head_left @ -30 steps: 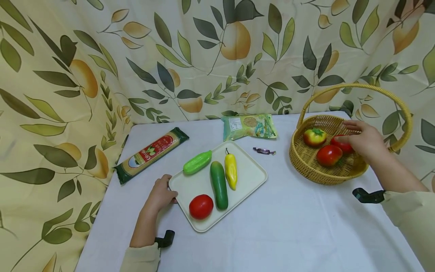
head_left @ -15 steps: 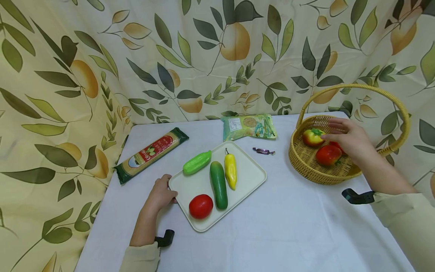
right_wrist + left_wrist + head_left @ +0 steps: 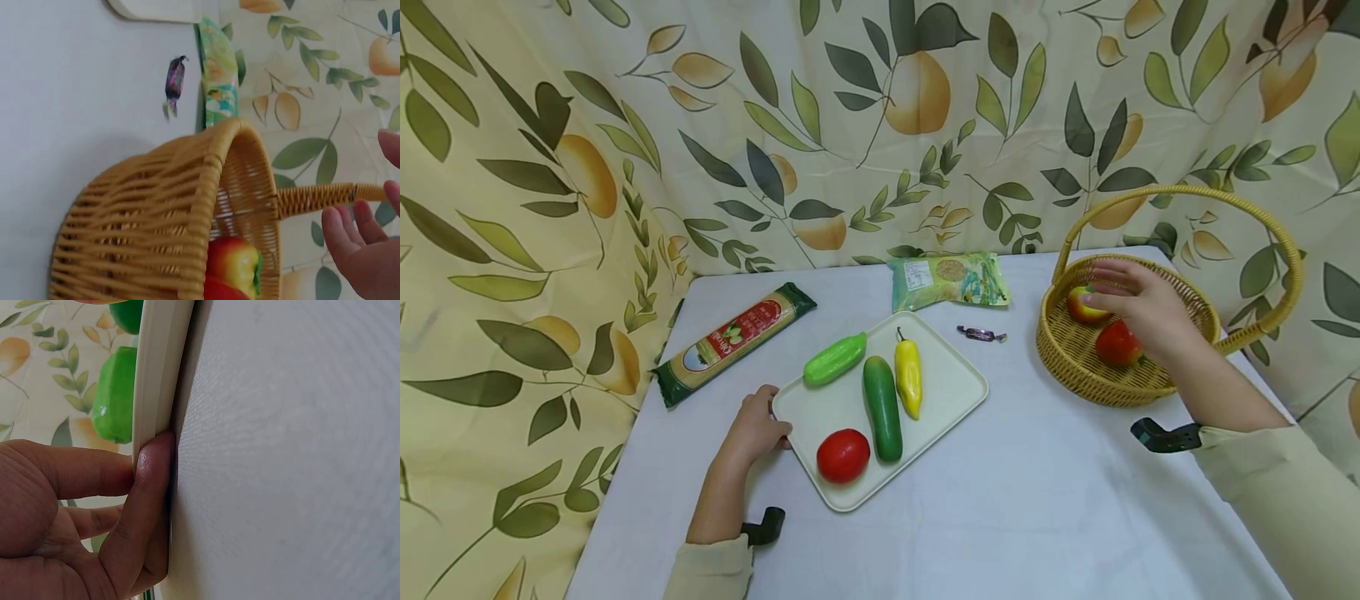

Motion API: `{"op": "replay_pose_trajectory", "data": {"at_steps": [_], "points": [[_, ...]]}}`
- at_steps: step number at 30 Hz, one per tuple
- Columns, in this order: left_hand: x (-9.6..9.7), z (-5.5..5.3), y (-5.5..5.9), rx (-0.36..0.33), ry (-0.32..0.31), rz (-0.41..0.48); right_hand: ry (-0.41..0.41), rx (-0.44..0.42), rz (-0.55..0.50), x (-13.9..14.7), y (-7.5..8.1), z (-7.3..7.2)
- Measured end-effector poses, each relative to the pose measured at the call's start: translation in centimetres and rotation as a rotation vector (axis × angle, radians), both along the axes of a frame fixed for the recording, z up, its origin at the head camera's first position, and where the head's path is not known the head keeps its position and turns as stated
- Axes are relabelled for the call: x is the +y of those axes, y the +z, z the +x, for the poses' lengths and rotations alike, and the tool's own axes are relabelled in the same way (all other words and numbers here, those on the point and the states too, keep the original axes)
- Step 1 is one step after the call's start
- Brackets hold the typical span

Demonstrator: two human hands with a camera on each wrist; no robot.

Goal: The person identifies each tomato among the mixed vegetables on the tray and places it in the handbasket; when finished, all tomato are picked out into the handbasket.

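In the head view my left hand (image 3: 758,427) pinches the left rim of a cream tray (image 3: 951,375); the left wrist view shows a finger under the rim. On the tray lie a light green cucumber-like vegetable (image 3: 836,359), a dark green cucumber (image 3: 882,408), a yellow pepper (image 3: 908,377) and a red tomato (image 3: 843,456). My right hand (image 3: 1142,312) is over the wicker basket (image 3: 1078,377), fingers extended, holding nothing. Inside the basket are a red-and-yellow fruit with a green top (image 3: 234,262) and a red fruit (image 3: 1117,343), both partly covered by the hand in the head view.
A long pasta packet (image 3: 733,342) lies left of the tray. Behind the tray is a green printed food bag (image 3: 951,280), with a purple wrapped candy (image 3: 981,333) in front of it. The basket's tall arched handle (image 3: 1187,190) rises around the right hand. Patterned curtains border the table.
My right hand has moved left across the basket, away from a red fruit at its right side and over the red-and-yellow one. The left hand and tray stay put.
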State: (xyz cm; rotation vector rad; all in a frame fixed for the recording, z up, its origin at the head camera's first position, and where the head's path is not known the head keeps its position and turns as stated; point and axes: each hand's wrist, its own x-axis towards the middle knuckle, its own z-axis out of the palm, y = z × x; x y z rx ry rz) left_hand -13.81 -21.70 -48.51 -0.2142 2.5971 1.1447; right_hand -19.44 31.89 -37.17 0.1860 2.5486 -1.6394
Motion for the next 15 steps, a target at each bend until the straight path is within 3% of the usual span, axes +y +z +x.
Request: {"op": "replay_pose_trajectory", "data": {"at_steps": [15], "points": [[0.0, -0.1, -0.1, -0.003, 0.005, -0.004, 0.021, 0.044, -0.04, -3.3, -0.2, -0.3]]}}
